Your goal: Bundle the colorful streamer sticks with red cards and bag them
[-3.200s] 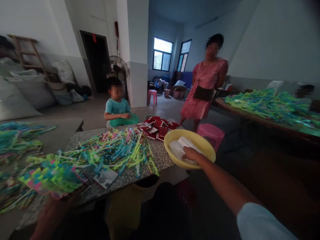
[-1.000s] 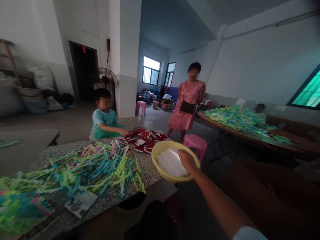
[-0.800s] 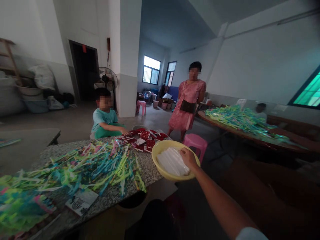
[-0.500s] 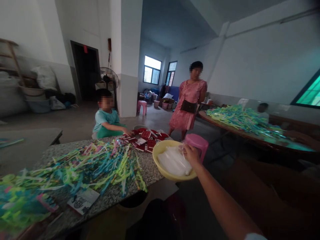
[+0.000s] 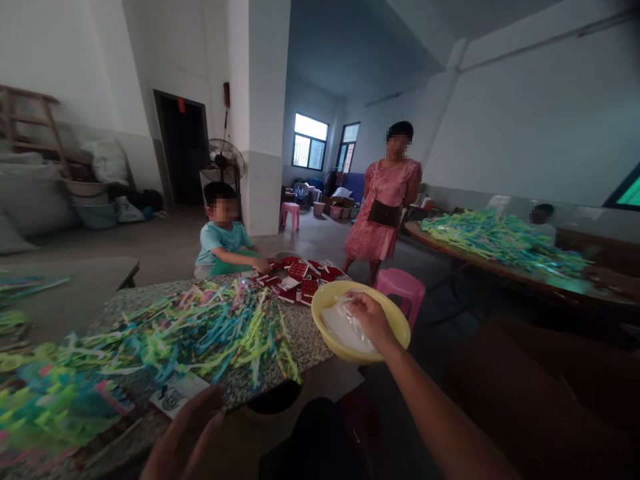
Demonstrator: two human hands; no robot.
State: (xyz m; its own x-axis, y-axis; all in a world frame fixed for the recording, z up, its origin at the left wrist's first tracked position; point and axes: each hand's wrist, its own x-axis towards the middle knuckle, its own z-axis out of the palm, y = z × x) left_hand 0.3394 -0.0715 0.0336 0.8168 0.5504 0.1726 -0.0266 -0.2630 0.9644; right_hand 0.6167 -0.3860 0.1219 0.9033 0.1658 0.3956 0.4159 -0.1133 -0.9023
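Granite tabletop (image 5: 310,339) fills my near view. My left hand (image 5: 183,433) hovers blurred at its front edge, fingers loose and empty, beside a printed card (image 5: 177,397). Coloured strips (image 5: 200,327) cover the stone. Further out, my right hand (image 5: 367,319) pinches clear plastic bags (image 5: 337,327) inside the yellow bowl (image 5: 324,301) at the table's right edge. Beyond, a child (image 5: 223,241) touches red cards (image 5: 300,273).
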